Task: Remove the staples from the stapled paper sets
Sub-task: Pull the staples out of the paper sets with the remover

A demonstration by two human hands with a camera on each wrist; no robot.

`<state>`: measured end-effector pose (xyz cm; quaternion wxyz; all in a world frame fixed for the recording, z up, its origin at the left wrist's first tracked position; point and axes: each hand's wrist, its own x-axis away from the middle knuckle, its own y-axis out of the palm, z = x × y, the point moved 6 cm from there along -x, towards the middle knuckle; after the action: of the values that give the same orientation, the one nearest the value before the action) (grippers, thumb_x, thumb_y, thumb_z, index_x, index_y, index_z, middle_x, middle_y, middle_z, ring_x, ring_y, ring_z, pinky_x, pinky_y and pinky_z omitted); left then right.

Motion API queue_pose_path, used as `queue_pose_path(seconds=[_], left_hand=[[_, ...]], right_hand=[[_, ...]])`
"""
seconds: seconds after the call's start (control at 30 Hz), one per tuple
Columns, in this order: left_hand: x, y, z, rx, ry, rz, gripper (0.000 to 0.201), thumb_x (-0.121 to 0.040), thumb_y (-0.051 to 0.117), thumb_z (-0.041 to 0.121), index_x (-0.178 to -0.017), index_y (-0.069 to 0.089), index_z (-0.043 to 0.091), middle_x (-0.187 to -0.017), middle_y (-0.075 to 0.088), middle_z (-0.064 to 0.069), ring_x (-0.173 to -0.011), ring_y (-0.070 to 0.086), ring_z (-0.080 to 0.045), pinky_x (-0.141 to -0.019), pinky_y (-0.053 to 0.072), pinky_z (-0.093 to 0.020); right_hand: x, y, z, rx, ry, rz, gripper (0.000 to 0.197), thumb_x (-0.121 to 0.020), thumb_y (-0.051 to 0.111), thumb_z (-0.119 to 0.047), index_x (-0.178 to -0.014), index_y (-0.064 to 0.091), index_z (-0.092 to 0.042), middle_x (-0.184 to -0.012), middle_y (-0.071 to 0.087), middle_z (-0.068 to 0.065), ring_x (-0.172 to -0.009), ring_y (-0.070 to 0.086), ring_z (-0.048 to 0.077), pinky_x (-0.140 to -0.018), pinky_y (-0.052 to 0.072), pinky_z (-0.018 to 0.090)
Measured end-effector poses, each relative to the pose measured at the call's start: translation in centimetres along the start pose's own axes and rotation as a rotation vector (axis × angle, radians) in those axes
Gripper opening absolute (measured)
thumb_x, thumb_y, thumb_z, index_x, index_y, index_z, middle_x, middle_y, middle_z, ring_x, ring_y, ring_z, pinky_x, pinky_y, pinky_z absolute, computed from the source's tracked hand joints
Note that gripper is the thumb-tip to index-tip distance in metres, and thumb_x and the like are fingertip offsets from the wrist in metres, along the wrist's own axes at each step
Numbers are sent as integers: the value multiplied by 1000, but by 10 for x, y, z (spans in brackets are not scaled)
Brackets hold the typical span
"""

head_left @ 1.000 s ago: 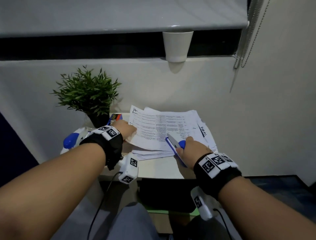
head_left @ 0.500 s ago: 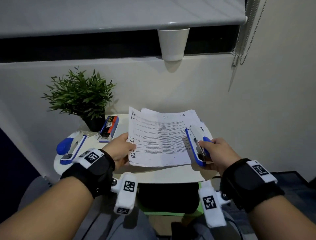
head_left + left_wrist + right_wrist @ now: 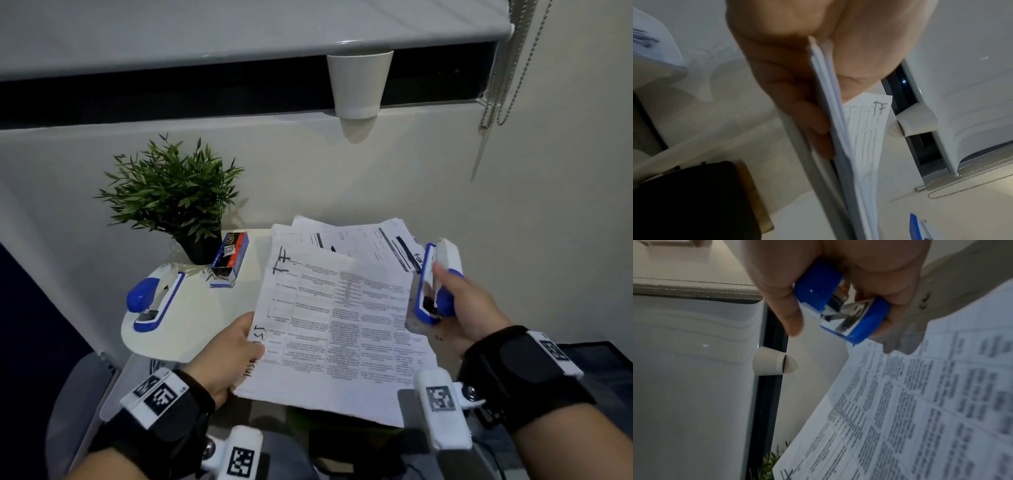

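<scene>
My left hand (image 3: pixel 228 356) pinches the left edge of a stapled paper set (image 3: pixel 342 329) printed with a table and marked "TF", lifted off the table toward me. In the left wrist view the thumb and fingers (image 3: pixel 803 123) clamp the sheaf's edge (image 3: pixel 836 123). My right hand (image 3: pixel 466 308) grips a small blue and white stapler (image 3: pixel 435 281) beside the set's right edge. The right wrist view shows that stapler (image 3: pixel 842 308) with its metal mouth facing out, just above the printed page (image 3: pixel 910 410). More papers (image 3: pixel 363 240) lie on the table behind.
A small round white table (image 3: pixel 178 329) holds a second blue and white stapler (image 3: pixel 154 298), a staple box (image 3: pixel 230 258) and a potted green plant (image 3: pixel 171 195). A white wall, a window sill and a hanging white cup (image 3: pixel 358 85) stand behind. Blind cords (image 3: pixel 503 68) hang at right.
The left hand has lifted the top paper set off the pile and drawn it toward me. The right hand has swung the stapler out to the set's right edge.
</scene>
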<state>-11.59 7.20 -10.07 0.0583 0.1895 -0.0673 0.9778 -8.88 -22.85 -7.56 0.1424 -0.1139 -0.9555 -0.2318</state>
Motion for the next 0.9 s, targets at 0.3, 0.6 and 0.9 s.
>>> queue_pose_path(seconds=[0.3,0.6,0.9], left_hand=[[-6,-4,20,-420,23,-117,32,-63,68,18,-94,72,12,-97,74,-2,-95,68,-23,-93,50,-43],[-46,-6,48,-256,69,37,16,-84,68,16,-87,69,0,-95,71,-18,-85,64,-30,-86,50,-44],[-22,18,89,-940,409,254,13,-80,66,35,-74,63,24,-81,55,6,-80,52,-16,-69,41,-26]], right_hand=[[4,24,33,164,132,-46,37,-99,44,-34,-107,59,-1,-83,60,16,-60,59,25,-55,50,30],[20,14,31,241,225,-150,34,-95,51,-30,-106,65,-1,-89,68,18,-71,64,28,-75,52,37],[19,13,34,324,289,-186,29,-93,55,-27,-100,65,0,-76,67,16,-58,63,24,-53,54,27]])
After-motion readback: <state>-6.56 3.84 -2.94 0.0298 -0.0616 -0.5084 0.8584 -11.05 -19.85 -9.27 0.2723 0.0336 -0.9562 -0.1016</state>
